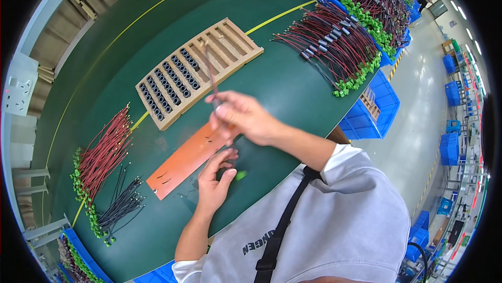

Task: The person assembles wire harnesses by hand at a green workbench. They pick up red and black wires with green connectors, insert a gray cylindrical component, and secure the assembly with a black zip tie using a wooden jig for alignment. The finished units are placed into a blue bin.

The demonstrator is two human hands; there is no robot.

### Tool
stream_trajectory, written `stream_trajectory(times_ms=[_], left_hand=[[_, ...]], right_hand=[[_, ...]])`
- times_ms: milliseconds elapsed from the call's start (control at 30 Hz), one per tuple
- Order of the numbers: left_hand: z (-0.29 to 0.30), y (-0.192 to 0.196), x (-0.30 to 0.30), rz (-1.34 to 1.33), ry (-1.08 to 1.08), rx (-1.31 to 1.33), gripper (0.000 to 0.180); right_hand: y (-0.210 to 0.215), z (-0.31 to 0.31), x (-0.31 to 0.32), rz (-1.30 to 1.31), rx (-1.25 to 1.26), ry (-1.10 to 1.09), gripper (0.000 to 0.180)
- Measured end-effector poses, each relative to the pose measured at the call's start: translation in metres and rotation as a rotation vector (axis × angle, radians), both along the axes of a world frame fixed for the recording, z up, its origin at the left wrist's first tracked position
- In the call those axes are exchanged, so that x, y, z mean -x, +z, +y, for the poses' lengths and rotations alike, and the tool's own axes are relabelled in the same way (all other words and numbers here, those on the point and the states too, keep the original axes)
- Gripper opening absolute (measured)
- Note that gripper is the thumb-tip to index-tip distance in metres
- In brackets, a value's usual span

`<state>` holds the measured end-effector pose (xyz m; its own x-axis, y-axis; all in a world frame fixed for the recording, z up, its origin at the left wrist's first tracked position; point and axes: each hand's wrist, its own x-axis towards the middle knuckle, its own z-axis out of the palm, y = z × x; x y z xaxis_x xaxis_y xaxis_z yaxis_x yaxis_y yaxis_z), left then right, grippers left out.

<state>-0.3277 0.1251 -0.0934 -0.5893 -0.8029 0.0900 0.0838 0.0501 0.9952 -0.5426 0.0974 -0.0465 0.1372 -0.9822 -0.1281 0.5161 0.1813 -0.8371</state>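
My right hand point(238, 115) is closed in a pinch on a red-and-black wire lead point(210, 68), whose blurred tip end rises over the wooden rack. Below it my left hand point(213, 183) has its fingers loosely bent, thumb apart, and no object shows in it. Close by its thumb is a small blurred green connector point(240, 176); whether it belongs to the held lead I cannot tell. Both hands are over an orange board point(180, 163) with small dark slots. The slotted wooden rack point(188, 104) carries rows of black ring-shaped cores point(170, 90) in its left part.
Red wires point(109, 149) and black wires point(121, 204) with green connectors lie at left on the green table point(261, 176). Bundled leads with grey cylinders point(332, 37) lie at far right beside a full blue bin point(384, 55). Another blue bin point(384, 108) stands past the table edge.
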Motion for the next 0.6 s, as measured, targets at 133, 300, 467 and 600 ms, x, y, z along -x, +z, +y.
stream_trajectory(times_ms=[133,300,467,600], left_hand=[[-0.01,0.001,-0.003,-0.108,-0.017,0.164,0.032],[-0.01,0.003,0.0,-0.187,-0.038,0.236,0.026],[-0.012,0.005,0.002,-0.213,-0.031,0.317,0.018],[-0.013,0.006,0.003,-0.247,-0.015,0.414,0.015]], right_hand=[[0.027,0.013,0.082,0.587,0.018,-0.128,0.034],[0.016,0.024,0.183,1.687,-0.046,-0.479,0.029],[-0.023,0.026,0.235,1.958,0.109,-0.634,0.033],[-0.038,0.039,0.242,2.113,0.056,-0.631,0.031]])
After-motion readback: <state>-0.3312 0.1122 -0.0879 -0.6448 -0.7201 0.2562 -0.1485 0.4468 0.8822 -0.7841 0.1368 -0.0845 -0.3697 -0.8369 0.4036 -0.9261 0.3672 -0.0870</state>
